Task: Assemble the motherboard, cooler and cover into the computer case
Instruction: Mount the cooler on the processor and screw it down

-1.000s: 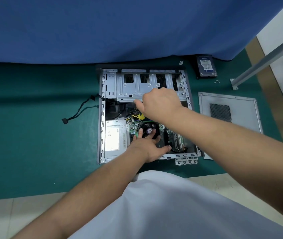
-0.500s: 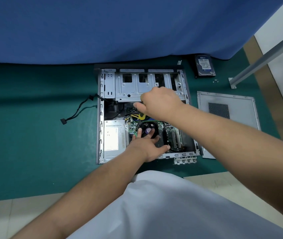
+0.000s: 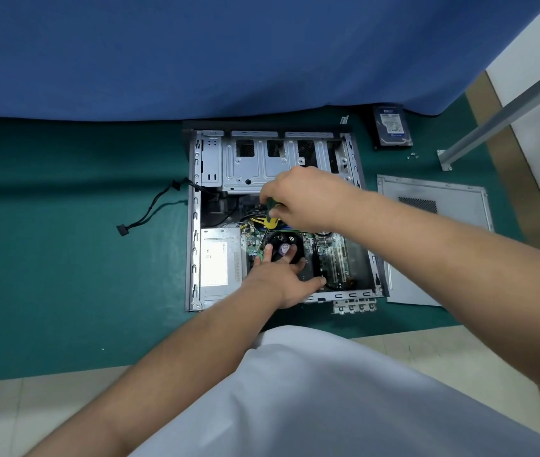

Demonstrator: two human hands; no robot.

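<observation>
The left hand [image 3: 281, 278] lay open on the cooler [image 3: 283, 249], fingers spread over its fan, pressing it onto the motherboard [image 3: 331, 255] inside the case [image 3: 196, 225] on the green desk [image 3: 64, 258]. Beyond it, the right hand [image 3: 301, 199] gripped a screwdriver [image 3: 270, 222], shaft angled down at the cooler's left edge. Fastening likely went best with steady downward pressure, the tip square in the screw. The cover [image 3: 443, 242] lay right of the case.

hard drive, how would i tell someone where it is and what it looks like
Start at the open computer case on the green mat. Beyond its far right corner, by the blue curtain, lies the hard drive: a small dark slab with a blue-and-white label, unlike the big grey side cover.
</observation>
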